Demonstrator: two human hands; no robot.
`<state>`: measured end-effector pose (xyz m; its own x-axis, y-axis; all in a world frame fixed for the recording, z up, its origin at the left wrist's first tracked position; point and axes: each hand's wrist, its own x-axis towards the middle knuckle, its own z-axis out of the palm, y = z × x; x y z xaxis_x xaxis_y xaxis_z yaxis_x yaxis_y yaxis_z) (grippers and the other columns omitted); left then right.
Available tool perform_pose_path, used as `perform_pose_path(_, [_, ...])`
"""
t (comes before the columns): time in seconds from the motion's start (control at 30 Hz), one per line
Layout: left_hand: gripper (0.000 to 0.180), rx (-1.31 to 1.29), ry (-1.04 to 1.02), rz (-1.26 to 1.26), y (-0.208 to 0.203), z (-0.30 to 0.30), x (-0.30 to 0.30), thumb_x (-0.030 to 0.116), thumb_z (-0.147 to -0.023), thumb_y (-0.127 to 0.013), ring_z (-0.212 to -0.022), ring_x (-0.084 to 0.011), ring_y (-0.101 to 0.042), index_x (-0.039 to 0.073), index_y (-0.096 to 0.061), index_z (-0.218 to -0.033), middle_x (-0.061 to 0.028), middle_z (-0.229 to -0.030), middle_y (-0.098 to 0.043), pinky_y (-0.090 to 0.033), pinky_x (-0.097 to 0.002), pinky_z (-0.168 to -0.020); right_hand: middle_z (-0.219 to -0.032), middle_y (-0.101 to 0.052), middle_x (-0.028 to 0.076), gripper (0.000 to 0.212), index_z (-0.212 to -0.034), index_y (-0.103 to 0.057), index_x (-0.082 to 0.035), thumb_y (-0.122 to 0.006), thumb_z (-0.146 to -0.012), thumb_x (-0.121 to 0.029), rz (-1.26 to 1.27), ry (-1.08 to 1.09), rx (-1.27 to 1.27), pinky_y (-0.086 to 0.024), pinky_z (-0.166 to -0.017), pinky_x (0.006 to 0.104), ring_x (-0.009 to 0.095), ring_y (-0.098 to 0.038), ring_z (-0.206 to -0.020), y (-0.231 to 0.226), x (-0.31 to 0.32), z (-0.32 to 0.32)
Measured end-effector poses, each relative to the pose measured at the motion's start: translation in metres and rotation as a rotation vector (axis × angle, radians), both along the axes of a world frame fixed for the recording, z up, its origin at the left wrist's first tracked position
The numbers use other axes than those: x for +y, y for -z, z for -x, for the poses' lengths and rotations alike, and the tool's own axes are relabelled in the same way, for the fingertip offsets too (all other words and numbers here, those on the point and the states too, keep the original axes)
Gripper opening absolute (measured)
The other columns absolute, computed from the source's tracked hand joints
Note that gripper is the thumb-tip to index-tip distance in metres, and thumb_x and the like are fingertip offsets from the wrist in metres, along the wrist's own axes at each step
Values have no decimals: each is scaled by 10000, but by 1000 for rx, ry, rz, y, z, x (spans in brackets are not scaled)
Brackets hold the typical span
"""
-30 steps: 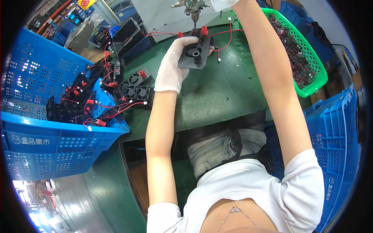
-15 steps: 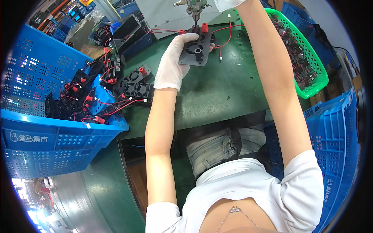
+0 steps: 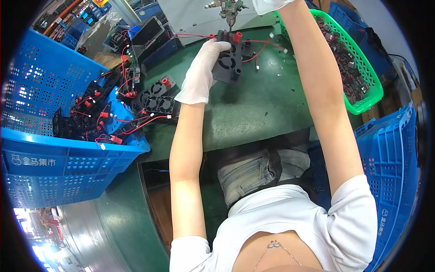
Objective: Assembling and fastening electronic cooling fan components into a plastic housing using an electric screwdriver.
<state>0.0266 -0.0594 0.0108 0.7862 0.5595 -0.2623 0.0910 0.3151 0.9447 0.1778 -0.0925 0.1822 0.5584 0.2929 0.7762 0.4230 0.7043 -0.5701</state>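
Observation:
A dark fan panel point(image 3: 228, 68), with round slotted openings and a red cap point(image 3: 237, 37) on its far end, is gripped by my white-gloved left hand point(image 3: 202, 68), thumb over its top face. Just above the panel's far end hangs the metal driver bit point(image 3: 230, 22) of a machine head; I cannot tell whether it touches. Red wires with small white plugs trail off to both sides. My right hand point(image 3: 271, 4), also in a white glove, reaches to the top edge beside the machine; its fingers are out of view.
Several black fan units point(image 3: 159, 104) with red wires lie left on the green table point(image 3: 272, 109). A blue crate point(image 3: 72, 144) with more units stands farther left. To the right, a green basket point(image 3: 374, 90) holds many small dark parts. Another blue crate point(image 3: 389, 172) stands lower right.
My left hand has turned and tilted the fan panel under the driver, its near end now slightly lower. A white plug at right has swung and blurs. My right arm has barely shifted.

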Motion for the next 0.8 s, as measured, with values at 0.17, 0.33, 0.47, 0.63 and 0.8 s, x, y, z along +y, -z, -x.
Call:
perform_pose_path(0.17, [340,29,-49,-333,28,-3,25,138,-830,-621,-752,-150,-632,40,-584,-1153,-66,-931,-648,-531,-299,-647,-722,-643,11,152,-848,-695,-28,-692,-783,-165,-63,-58,-21,-445,-603,271,109,-585,-664,6,12,13])
perform_pose_path(0.33, [324,49,-52,-433,29,-16,33,114,-826,-616,-754,-143,-626,29,-572,-1136,-64,-926,-640,-525,-294,-662,-727,-644,13,142,-847,-689,-28,-686,-781,-154,-40,-75,-22,-447,-599,270,111,-588,-661,1,1,4])
perform_pose_path(0.47, [321,70,-137,-503,23,-7,39,105,-825,-623,-755,-151,-632,3,-565,-1124,-81,-912,-640,-522,-292,-677,-725,-642,31,130,-829,-666,-18,-676,-769,-133,-39,-83,-19,-456,-598,277,123,-590,-655,6,2,10])
perform_pose_path(0.63, [320,77,-178,-558,17,-1,40,107,-832,-624,-763,-153,-641,-1,-559,-1125,-90,-925,-650,-523,-295,-676,-717,-635,61,162,-816,-620,3,-682,-733,-121,23,41,83,-464,-593,291,141,-593,-658,1,2,10])
perform_pose_path(0.8, [325,56,-152,-555,17,1,39,111,-834,-628,-772,-150,-638,0,-561,-1132,-88,-940,-653,-523,-292,-690,-725,-627,64,196,-805,-597,20,-693,-722,-129,37,7,53,-464,-592,295,142,-588,-668,2,5,11])
